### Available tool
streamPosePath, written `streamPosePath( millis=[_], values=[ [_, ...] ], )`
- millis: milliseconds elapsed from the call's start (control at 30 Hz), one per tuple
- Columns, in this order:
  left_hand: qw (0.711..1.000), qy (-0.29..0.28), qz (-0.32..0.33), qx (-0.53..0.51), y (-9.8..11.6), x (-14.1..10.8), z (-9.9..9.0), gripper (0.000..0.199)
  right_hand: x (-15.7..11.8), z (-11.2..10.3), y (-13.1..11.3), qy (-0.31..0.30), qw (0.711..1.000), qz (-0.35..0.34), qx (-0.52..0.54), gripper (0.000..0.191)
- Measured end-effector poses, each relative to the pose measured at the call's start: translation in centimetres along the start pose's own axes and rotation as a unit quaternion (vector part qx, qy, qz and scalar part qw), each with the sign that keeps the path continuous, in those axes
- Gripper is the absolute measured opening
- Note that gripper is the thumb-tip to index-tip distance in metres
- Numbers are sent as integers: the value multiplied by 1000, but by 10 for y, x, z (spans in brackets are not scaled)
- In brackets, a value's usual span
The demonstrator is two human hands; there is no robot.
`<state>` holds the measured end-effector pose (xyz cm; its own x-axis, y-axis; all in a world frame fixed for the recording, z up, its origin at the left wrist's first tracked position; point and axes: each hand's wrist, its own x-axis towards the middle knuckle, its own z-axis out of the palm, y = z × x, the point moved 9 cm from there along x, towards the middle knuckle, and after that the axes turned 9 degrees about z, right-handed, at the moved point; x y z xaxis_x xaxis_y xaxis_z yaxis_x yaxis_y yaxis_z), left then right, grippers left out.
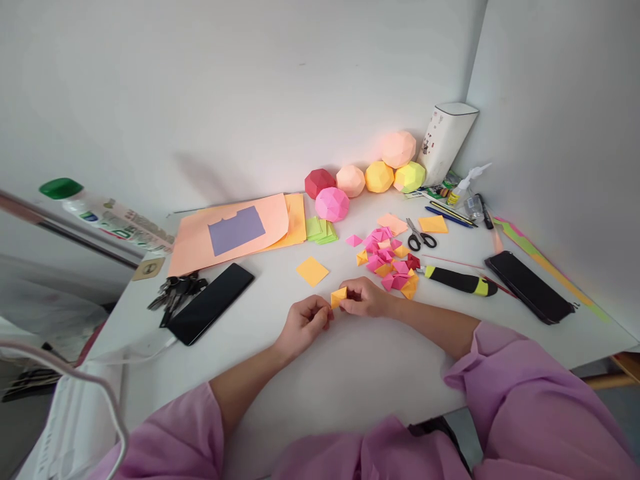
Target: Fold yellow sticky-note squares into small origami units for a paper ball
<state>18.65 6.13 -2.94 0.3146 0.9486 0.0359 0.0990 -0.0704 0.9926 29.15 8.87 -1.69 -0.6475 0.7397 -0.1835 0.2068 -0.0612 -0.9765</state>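
Between my two hands is a small folded piece of orange paper (339, 297), raised a little above the white table. My right hand (366, 297) pinches its right side between thumb and fingers. At its left edge, my left hand (306, 322) has its fingers curled and thumb pressed in, also gripping the paper. Just beyond my hands lies a flat orange paper square (313, 271). A heap of folded pink and orange paper pieces (385, 257) sits beyond my right hand. Several faceted paper balls (333, 204) are grouped at the back by the wall.
Scissors (421, 237) and a yellow-black cutter (460, 281) lie to the right, with a dark phone-like object (529, 287) farther over. On the left are a phone (211, 303), keys (181, 291) and peach paper sheets (195, 233). A white bottle (107, 213) stands at the left edge.
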Motion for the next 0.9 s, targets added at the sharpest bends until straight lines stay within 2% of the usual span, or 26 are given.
streamPosePath(
  millis=[100, 267, 433, 500, 600, 667, 767, 900],
  values=[
    [1000, 11, 10, -7, 2, 1, -1, 17, 1, 0, 3, -3, 1000, 2, -1, 10],
    [999, -29, 3, 36, 4, 2, 8, 23, 1, 0, 0, 11, 999, 0, -47, 13],
    [999, -34, 2, 22, 5, 2, 8, 22, -1, 2, -3, 6, 998, -1, -67, 12],
    [1000, -26, 0, -1, 3, 2, 6, 23, -2, 1, -8, 17, 997, -29, -64, 5],
    [1000, -16, -6, -16, -1, 2, 3, 29, -6, -3, -19, 58, 989, -112, -76, 27],
    [1000, -16, -9, -8, -3, 2, 3, 35, -12, -5, -28, 97, 970, -185, -123, 36],
    [1000, -13, -8, 10, -2, 3, 3, 41, -22, 3, -38, 132, 922, -282, -231, 35],
    [1000, -4, -8, 17, 1, 3, 3, 45, -30, 16, -42, 148, 860, -342, -348, 28]
  ],
)
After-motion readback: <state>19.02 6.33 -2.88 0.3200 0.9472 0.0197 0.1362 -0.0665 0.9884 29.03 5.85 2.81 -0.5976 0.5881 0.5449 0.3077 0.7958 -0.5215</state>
